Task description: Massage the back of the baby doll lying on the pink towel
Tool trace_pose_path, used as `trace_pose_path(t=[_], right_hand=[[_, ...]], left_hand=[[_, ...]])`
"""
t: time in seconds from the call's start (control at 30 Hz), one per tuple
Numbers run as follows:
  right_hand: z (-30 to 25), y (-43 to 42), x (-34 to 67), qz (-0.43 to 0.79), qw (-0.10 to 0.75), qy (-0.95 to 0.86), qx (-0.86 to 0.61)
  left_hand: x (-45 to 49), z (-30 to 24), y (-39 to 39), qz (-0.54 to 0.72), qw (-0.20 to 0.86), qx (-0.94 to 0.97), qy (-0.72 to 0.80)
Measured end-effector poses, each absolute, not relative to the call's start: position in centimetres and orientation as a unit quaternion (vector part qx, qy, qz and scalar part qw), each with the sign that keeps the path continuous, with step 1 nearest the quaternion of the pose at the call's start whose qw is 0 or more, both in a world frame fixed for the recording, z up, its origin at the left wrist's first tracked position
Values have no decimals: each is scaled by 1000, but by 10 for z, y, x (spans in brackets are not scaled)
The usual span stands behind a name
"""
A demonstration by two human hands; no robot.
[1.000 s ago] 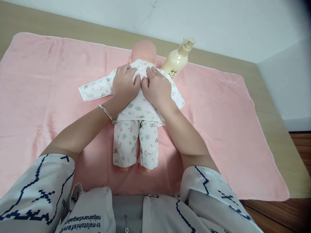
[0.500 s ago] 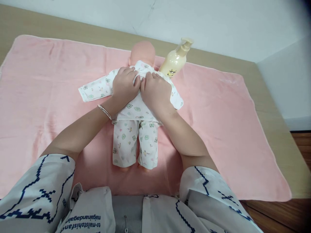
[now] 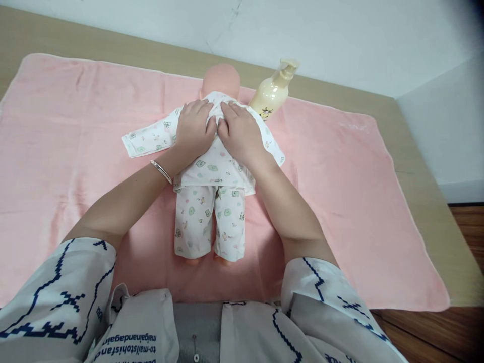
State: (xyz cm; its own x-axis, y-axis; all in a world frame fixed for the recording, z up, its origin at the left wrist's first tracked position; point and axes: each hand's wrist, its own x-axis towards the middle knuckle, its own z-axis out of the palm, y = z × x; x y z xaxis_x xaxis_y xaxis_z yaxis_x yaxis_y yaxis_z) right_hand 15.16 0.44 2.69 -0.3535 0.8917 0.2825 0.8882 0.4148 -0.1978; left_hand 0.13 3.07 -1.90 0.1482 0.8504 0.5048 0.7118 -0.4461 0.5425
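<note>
A baby doll [image 3: 221, 80] in a white printed top [image 3: 212, 169] and matching trousers [image 3: 194, 217] lies with its head pointing away from me, no face visible. Its sleeves spread out to both sides. My left hand [image 3: 195, 126] rests on the left of the doll's upper back, fingers stretched out over the cloth. On the right of the upper back lies my right hand [image 3: 242, 132], also with extended fingers. The two thumbs are close together near the middle. Neither hand grasps anything.
Under the doll a pink blanket [image 3: 340, 201] covers most of the wooden table [image 3: 412, 191]. A cream pump bottle [image 3: 270, 96] is just right of the doll's head. A white wall [image 3: 321, 40] rises behind the table.
My right hand has shifted slightly up and left, its fingers straighter and more spread. The left hand's fingers have also straightened a little. Doll and bottle look unmoved.
</note>
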Motion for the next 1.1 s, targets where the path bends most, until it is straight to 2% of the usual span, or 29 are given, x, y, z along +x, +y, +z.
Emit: trace_pose_path(t=[0.2,0.43,0.57,0.8,1.1], right_hand=[[40,-28,133,-42,135,-788,-599],[30,-1,152,13,165,-782,-601],[25,6,154,3,171,-795,-583],[35,-25,133,-43,178,-755,-629],[25,8,154,51,178,-796,-576]], left_hand=[[0,-16,12,433,92,738,509],[0,-25,29,440,93,723,524],[0,-30,40,415,104,724,540],[-3,-23,18,464,99,726,498],[0,-31,38,428,96,714,546]])
